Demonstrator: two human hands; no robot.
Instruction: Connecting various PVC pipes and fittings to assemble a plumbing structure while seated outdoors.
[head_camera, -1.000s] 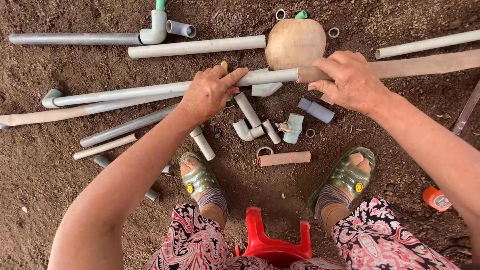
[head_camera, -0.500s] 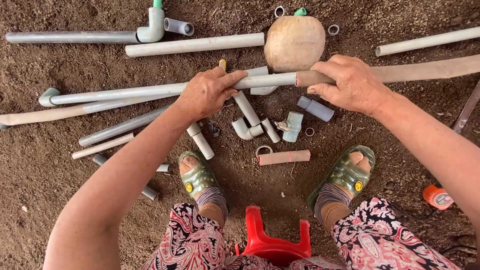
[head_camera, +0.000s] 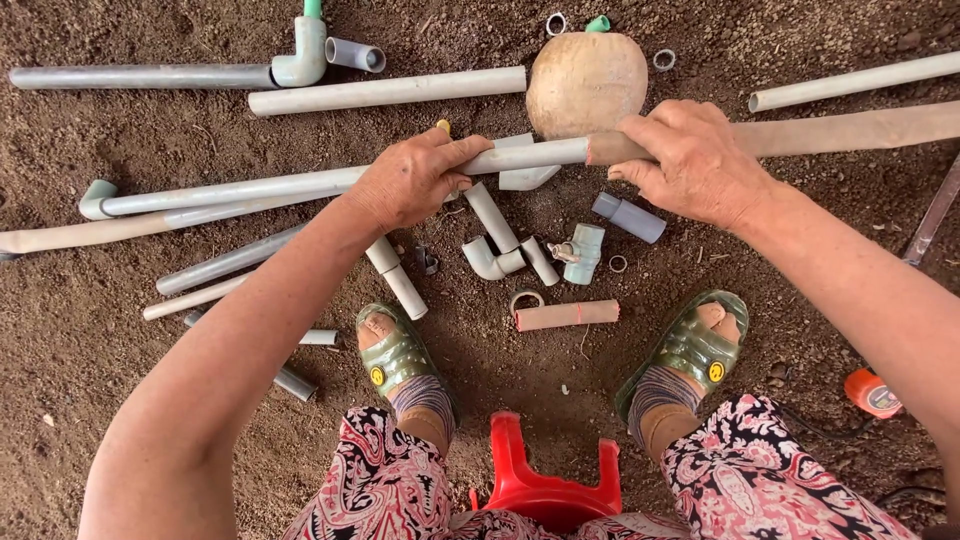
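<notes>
My left hand (head_camera: 415, 178) grips a long grey plastic pipe (head_camera: 250, 188) that ends in an elbow fitting (head_camera: 95, 200) at the far left. My right hand (head_camera: 690, 160) grips a tan, dirt-coated pipe (head_camera: 850, 130) running off to the right. The two pipes meet end to end between my hands, just in front of a round brown coconut-like ball (head_camera: 587, 82). Both pipes are held a little above the dirt ground.
Several loose pipe pieces and fittings lie on the soil: a long white pipe (head_camera: 385, 90), a grey pipe with elbow (head_camera: 300, 55), a U-bend (head_camera: 493, 262), a valve (head_camera: 583, 252), a short brown tube (head_camera: 566, 315). A red stool (head_camera: 545, 480) stands between my sandalled feet; an orange object (head_camera: 872, 393) lies right.
Both hands and the two joined pipes have shifted slightly upward in view; the grip on each pipe is unchanged.
</notes>
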